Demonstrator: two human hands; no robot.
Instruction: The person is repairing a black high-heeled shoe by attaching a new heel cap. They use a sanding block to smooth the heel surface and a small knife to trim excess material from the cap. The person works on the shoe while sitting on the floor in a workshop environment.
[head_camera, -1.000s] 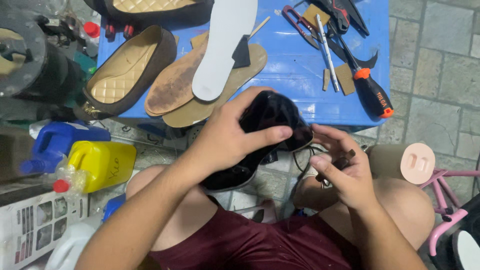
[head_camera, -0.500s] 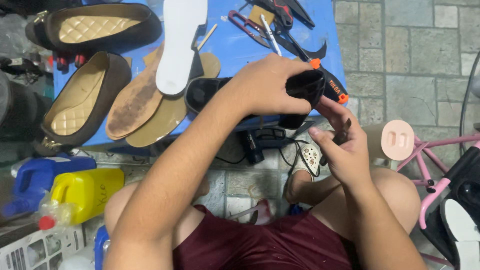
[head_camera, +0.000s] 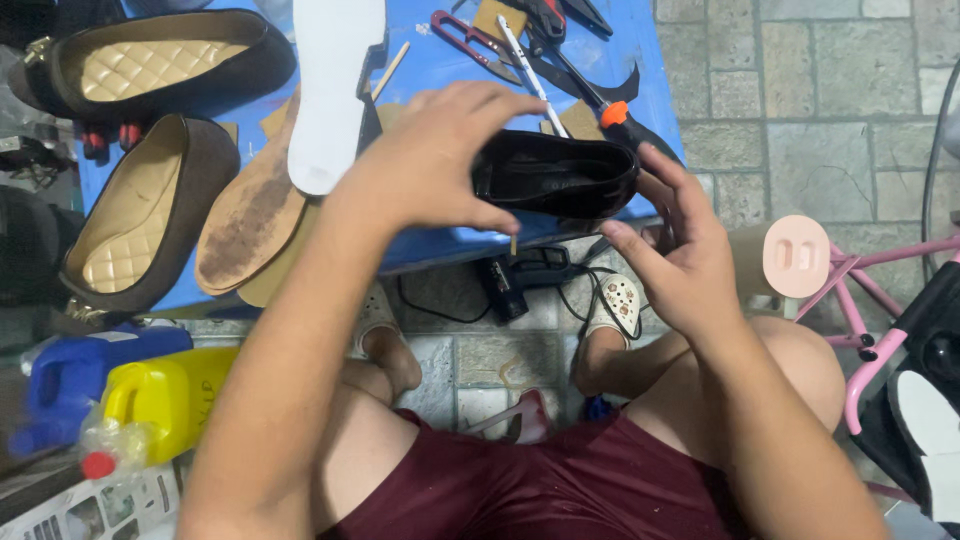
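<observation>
The small glossy black leather shoe (head_camera: 555, 175) now sits on the near edge of the blue counter (head_camera: 440, 70), opening up, toe toward the right. A sec ago it was held up over the lap w/ the left hand wrapped round it; half a sec ago it was carried fwd toward the counter. So the shoe has gone from lap to counter, i.e. it has been set down rather than kept in the grip.

Left hand (head_camera: 430, 165): fingers spread and arched, thumb tip near the shoe's heel end, index reaching over the top; looks like it is loosening off, not clamping. Right hand (head_camera: 680, 260): open, fingers spread, palm facing the shoe's toe side, fingertips just beside or touching it; can't tell which. The small dark object it pinched earlier isn't visible now.

Around it: orange-handled dark tool (head_camera: 600, 100) just behind the shoe, red-handled snips (head_camera: 470, 35) further back, a white foam insole (head_camera: 335, 90) and a worn brown insole (head_camera: 250, 225) to the left, two brown flat shoes w/ quilted tan linings (head_camera: 135, 225) beyond. Yellow plastic jug (head_camera: 165, 400) and blue bottle (head_camera: 75, 375) on the floor at left. Black corded tool (head_camera: 520, 280) under the counter edge.
</observation>
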